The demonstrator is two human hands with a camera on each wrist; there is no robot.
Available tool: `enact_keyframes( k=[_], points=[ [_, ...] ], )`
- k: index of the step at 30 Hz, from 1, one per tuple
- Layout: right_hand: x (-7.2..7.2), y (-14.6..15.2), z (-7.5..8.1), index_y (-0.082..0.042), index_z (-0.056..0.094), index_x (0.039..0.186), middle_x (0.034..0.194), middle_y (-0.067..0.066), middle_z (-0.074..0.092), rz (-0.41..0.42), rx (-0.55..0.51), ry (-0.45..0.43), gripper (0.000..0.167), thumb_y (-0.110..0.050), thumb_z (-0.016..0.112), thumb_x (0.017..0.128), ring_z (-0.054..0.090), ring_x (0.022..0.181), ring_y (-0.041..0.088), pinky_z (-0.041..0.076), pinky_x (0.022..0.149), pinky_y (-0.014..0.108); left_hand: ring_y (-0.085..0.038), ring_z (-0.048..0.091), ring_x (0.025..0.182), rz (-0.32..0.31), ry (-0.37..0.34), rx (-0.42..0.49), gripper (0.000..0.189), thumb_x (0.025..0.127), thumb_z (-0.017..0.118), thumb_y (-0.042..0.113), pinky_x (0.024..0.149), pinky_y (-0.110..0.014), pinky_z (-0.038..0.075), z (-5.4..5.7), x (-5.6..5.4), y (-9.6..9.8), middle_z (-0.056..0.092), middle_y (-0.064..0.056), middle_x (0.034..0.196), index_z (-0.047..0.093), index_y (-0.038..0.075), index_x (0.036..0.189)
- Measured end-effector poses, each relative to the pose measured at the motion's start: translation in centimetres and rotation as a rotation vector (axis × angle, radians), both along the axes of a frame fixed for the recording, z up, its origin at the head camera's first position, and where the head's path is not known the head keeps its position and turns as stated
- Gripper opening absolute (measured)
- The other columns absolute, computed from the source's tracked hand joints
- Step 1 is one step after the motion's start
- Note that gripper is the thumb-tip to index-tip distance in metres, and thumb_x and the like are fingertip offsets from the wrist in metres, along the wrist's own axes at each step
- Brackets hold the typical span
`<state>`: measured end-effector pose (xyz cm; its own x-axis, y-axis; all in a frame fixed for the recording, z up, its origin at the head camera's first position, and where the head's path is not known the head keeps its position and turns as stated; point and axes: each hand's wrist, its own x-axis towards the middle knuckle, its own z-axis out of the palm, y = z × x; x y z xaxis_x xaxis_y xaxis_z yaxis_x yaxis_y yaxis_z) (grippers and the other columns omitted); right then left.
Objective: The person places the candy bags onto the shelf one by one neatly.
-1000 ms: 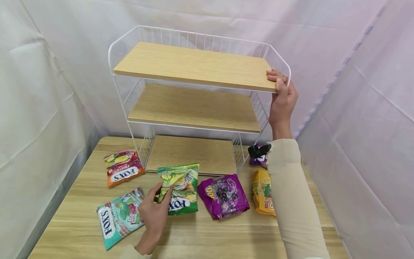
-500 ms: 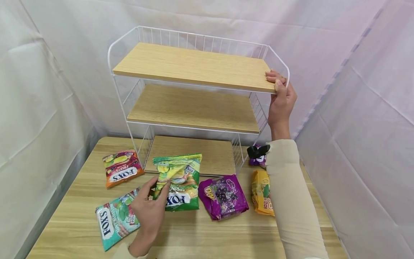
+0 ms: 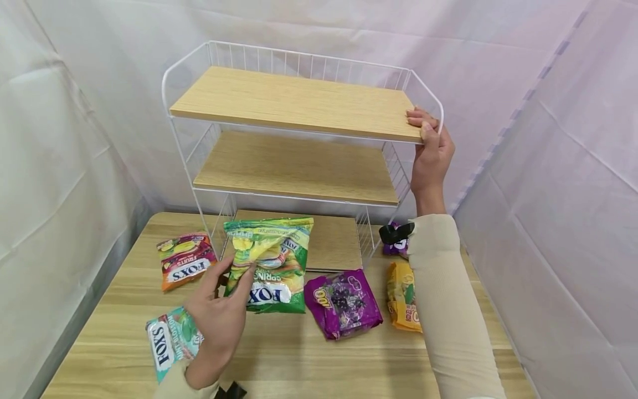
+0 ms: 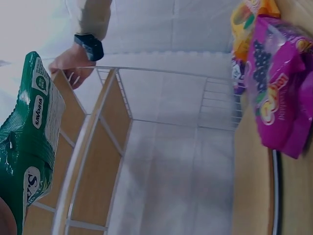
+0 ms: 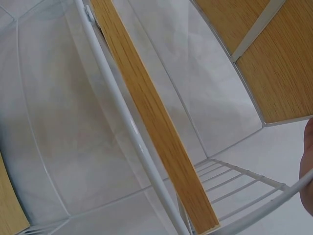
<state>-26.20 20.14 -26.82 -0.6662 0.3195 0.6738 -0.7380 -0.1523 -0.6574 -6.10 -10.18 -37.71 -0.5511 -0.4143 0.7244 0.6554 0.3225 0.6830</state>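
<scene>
My left hand (image 3: pixel 219 316) pinches a green and yellow Fox's candy bag (image 3: pixel 279 266) by its left side, thumb in front. The bag is held upright before the bottom shelf, and in the left wrist view its green back (image 4: pixel 29 127) shows. High on the right, my right hand (image 3: pixel 431 155) grips the front corner of the top board of a white wire shelf rack (image 3: pixel 299 102), fingers over the board and thumb at its front edge. Only a sliver of that hand shows in the right wrist view.
On the wooden table (image 3: pixel 299 360) lie a red Fox's bag (image 3: pixel 186 257), a teal Fox's bag (image 3: pixel 171 341) partly behind my left arm, a purple grape candy bag (image 3: pixel 344 305), a yellow bag (image 3: pixel 402 296) and a small purple bag (image 3: pixel 396 244) partly covered by my right arm.
My left hand has raised the green candy bag from near the table, up and slightly left, so it overlaps the bottom shelf. The right hand keeps its grip on the rack.
</scene>
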Motion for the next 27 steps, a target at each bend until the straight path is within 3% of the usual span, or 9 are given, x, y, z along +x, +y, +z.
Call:
enact_keyframes(
  k=[6,15,18,22,27],
  points=[
    [0.0,0.0,0.0,0.005,0.068,0.087,0.111,0.022,0.063,0.023,-0.066,-0.046,0.030,-0.003,0.039,0.090,0.049,0.123,0.030,0.038,0.104,0.034,-0.011,0.056,0.067,0.004,0.029,0.019,0.031,0.067,0.075,-0.015,0.059,-0.014,0.046,0.9,-1.2,-0.8,0.068,-0.023,0.087,0.069,-0.011,0.097],
    [0.1,0.0,0.0,0.004,0.069,0.089,0.112,0.024,0.062,0.003,-0.013,-0.009,0.029,-0.005,0.041,0.091,0.050,0.122,0.030,0.038,0.104,0.036,-0.018,0.064,0.081,-0.006,0.005,0.029,0.031,0.070,0.075,-0.014,0.071,-0.020,0.053,3.1,-1.3,-0.1,0.069,-0.018,0.095,0.069,-0.009,0.101],
    [-0.1,0.1,0.1,0.004,0.069,0.089,0.112,0.024,0.062,0.001,-0.015,-0.001,0.029,-0.005,0.041,0.090,0.051,0.121,0.031,0.038,0.104,0.036,-0.016,0.061,0.075,0.008,0.036,0.049,0.030,0.070,0.076,-0.012,0.066,-0.018,0.051,3.8,-1.7,0.0,0.069,-0.019,0.094,0.070,-0.009,0.100],
    [-0.1,0.1,-0.1,0.003,0.069,0.089,0.111,0.023,0.063,0.002,-0.017,0.006,0.029,-0.004,0.042,0.090,0.051,0.122,0.031,0.038,0.104,0.037,-0.011,0.050,0.062,0.049,0.078,0.061,0.028,0.071,0.077,-0.007,0.054,-0.015,0.039,4.9,-2.5,-0.1,0.069,-0.018,0.088,0.071,-0.008,0.098],
    [-0.2,0.3,-0.3,0.003,0.069,0.089,0.111,0.024,0.063,-0.003,-0.010,-0.002,0.029,-0.004,0.041,0.091,0.050,0.122,0.032,0.039,0.104,0.037,-0.011,0.047,0.059,0.069,0.104,0.070,0.027,0.072,0.079,-0.001,0.051,-0.016,0.035,6.3,-3.3,0.0,0.069,-0.016,0.085,0.073,-0.005,0.098]
  ],
)
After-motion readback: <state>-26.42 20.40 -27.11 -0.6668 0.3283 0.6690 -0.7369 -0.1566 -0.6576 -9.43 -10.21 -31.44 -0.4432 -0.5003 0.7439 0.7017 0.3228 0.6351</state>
